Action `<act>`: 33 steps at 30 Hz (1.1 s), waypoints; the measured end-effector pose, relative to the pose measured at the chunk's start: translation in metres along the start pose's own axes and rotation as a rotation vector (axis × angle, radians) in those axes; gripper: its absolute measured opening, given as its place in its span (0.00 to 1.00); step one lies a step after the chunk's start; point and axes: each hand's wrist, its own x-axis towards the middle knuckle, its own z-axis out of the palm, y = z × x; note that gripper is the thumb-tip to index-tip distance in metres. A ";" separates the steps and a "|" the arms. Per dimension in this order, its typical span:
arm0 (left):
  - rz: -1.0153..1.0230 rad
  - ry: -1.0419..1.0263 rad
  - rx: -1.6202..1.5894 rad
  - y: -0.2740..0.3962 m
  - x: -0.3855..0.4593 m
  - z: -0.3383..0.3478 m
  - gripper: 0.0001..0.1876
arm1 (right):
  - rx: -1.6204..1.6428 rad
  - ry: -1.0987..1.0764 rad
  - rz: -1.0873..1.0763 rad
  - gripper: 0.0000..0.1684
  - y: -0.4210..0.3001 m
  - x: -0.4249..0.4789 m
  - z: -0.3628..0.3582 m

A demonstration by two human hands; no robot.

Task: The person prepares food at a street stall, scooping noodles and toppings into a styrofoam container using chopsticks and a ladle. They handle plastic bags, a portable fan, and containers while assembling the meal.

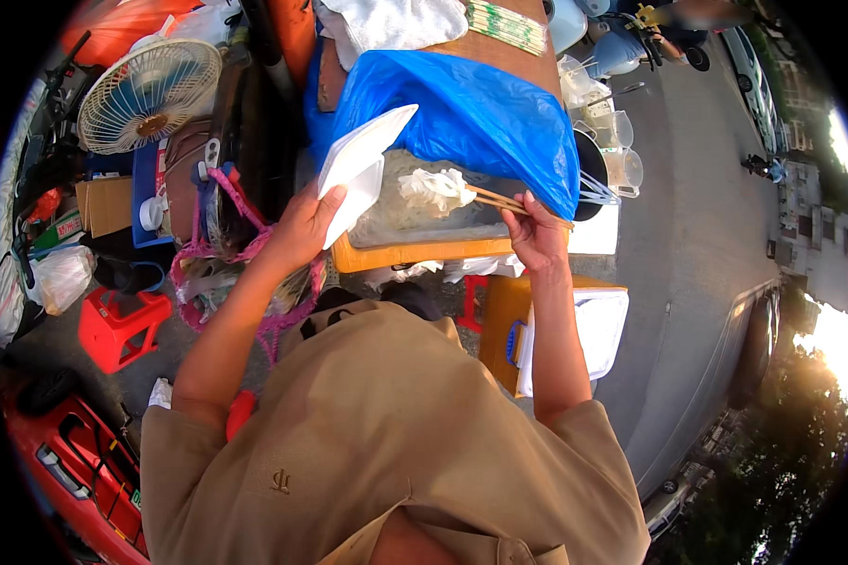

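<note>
My left hand (304, 222) grips a white foam takeaway box (357, 176) by its side, its lid raised and tilted up. Wooden chopsticks (498, 200) are pinched between the thumb and fingers of my right hand (538, 229). At their tips hangs a clump of pale noodles (434, 191), a short way to the right of the foam box. Beneath lies a yellow-brown insulated box (367, 260) with clear plastic lining and more pale food (389, 219) inside. A blue plastic bag (459, 106) is folded back over its far part.
Beyond the bag are a white towel (396, 25) and packaged chopsticks (509, 28). Plastic jugs (618, 131) and a black pot (590, 173) stand at right, above another insulated box (502, 318). At left are a fan (152, 99), a pink-handled basket (184, 282) and a red stool (124, 328).
</note>
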 end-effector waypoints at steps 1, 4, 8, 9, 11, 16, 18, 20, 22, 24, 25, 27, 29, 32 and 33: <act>0.053 -0.009 0.045 0.002 0.007 0.008 0.23 | -0.015 -0.033 -0.048 0.07 -0.011 -0.007 0.002; 0.169 -0.027 0.128 -0.006 0.025 0.028 0.24 | 0.016 -0.149 -0.081 0.08 -0.044 -0.026 0.012; 0.098 -0.055 0.050 -0.042 0.050 0.049 0.27 | -0.075 -0.242 -0.160 0.09 -0.080 -0.054 0.048; 0.028 -0.085 -0.034 -0.056 0.057 0.053 0.28 | -0.110 -0.261 -0.182 0.09 -0.087 -0.060 0.058; -0.123 -0.118 -0.329 -0.064 0.063 0.060 0.31 | -0.218 -0.276 -0.261 0.10 -0.093 -0.076 0.082; -0.381 -0.216 -1.069 -0.056 0.066 0.064 0.45 | -0.805 -0.306 -0.523 0.11 -0.070 -0.100 0.139; -0.370 -0.274 -1.194 -0.059 0.068 0.064 0.49 | -1.133 -0.391 -0.664 0.10 -0.049 -0.093 0.151; -0.341 -0.323 -1.245 -0.054 0.067 0.066 0.50 | -1.307 -0.476 -0.736 0.09 -0.033 -0.077 0.149; -0.332 -0.318 -1.250 -0.056 0.067 0.063 0.51 | -1.283 -0.412 -0.667 0.09 -0.035 -0.078 0.148; -0.354 -0.273 -1.206 -0.066 0.065 0.061 0.54 | -1.231 -0.355 -0.595 0.11 -0.046 -0.079 0.139; -0.349 -0.277 -1.196 -0.064 0.065 0.058 0.55 | -1.048 -0.333 -0.543 0.13 -0.050 -0.079 0.135; -0.339 -0.285 -1.174 -0.058 0.066 0.052 0.57 | -0.951 -0.205 -0.515 0.14 -0.064 -0.080 0.124; -0.353 -0.293 -1.156 -0.052 0.067 0.046 0.58 | -0.815 -0.113 -0.507 0.15 -0.076 -0.070 0.104; -0.363 -0.319 -1.152 -0.051 0.069 0.040 0.59 | -0.635 -0.059 -0.493 0.15 -0.072 -0.042 0.066; -0.366 -0.325 -1.151 -0.051 0.070 0.038 0.60 | -0.577 -0.059 -0.485 0.14 -0.067 -0.029 0.055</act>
